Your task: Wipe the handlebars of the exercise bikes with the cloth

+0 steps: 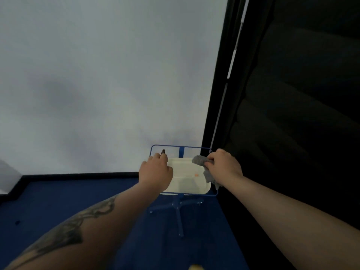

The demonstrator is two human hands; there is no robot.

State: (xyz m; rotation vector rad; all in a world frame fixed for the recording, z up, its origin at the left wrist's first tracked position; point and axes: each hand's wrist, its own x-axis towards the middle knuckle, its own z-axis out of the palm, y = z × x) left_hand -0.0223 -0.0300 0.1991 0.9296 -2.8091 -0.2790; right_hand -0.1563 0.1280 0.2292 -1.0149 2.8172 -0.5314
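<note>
My right hand (224,166) is closed around a crumpled grey cloth (202,162), held over the right edge of a white tray (187,182). The tray rests in a blue wire-frame stand (180,151) with a star-shaped base (178,207). My left hand (155,172) hovers over the tray's left side and grips a small dark object (163,152) whose tip pokes out above the fingers; what it is I cannot tell. No exercise bike or handlebar is in view.
A pale wall (107,75) fills the background, with a black baseboard (78,175) along a dark blue floor (58,201). To the right hangs a black curtain or panel (292,94). A small orange speck (196,174) lies on the tray.
</note>
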